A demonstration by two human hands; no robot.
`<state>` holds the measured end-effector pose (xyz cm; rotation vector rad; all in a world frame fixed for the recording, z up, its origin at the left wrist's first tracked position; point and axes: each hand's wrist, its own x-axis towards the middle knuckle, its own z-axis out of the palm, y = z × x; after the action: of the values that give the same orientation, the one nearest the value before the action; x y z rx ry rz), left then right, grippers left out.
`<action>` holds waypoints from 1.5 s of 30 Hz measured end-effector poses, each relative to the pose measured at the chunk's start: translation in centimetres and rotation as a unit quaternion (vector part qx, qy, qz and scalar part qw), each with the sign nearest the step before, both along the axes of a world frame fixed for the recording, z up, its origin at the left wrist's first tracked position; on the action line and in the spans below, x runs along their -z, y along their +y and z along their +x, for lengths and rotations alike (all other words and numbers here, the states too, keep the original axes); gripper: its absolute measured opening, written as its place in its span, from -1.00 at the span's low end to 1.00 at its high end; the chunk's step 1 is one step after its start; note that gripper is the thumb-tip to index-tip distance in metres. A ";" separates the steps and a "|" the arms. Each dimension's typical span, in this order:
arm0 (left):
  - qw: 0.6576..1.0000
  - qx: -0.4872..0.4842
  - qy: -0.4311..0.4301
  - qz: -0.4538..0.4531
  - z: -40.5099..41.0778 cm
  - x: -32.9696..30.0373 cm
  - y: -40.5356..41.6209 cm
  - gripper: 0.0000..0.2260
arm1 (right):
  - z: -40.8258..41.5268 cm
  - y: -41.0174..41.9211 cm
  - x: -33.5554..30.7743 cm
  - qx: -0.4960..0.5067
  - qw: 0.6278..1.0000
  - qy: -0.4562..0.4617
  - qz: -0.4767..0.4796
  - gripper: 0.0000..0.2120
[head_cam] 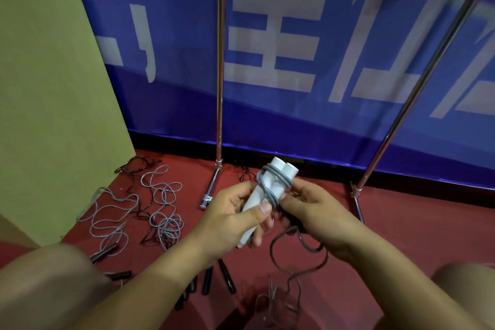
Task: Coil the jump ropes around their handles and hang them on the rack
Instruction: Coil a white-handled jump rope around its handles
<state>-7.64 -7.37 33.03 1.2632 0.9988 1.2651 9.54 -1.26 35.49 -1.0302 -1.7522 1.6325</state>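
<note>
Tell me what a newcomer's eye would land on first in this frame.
First, the pair of white handles at centre, gripped by the left hand while the right hand winds the grey rope around them, its slack hanging toward the red floor. Next, the loose ropes tangled on the floor at left, and behind them the chrome rack poles against a blue banner.

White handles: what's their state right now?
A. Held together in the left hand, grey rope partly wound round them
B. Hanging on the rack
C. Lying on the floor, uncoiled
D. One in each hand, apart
A: the left hand grips both white handles side by side, with a few turns of grey rope round them and the rest hanging loose below the right hand.
</note>
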 end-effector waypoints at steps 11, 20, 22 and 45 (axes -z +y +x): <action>0.993 -0.116 -0.010 -0.020 -1.1 0.3 0.7 -0.90 | 0.1 0.5 -0.9 0.036 0.983 0.050 -0.171 -0.86; 0.986 -0.151 -0.032 -0.060 -0.8 0.5 1.1 -0.76 | 0.7 0.3 -1.1 0.042 0.991 -0.049 -0.115 -0.89; 0.988 -0.127 -0.046 -0.068 -0.8 0.4 1.1 -0.78 | 0.7 0.2 -1.0 0.034 0.992 -0.041 -0.116 -0.88; 0.964 -0.216 -0.088 -0.131 -2.8 0.1 2.2 -0.90 | 1.2 1.7 -0.4 0.068 0.985 -0.154 -0.036 -0.65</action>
<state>-10.46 -5.16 32.96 0.7349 1.3069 1.4855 10.74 0.44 35.89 -1.4690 -1.7773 1.5242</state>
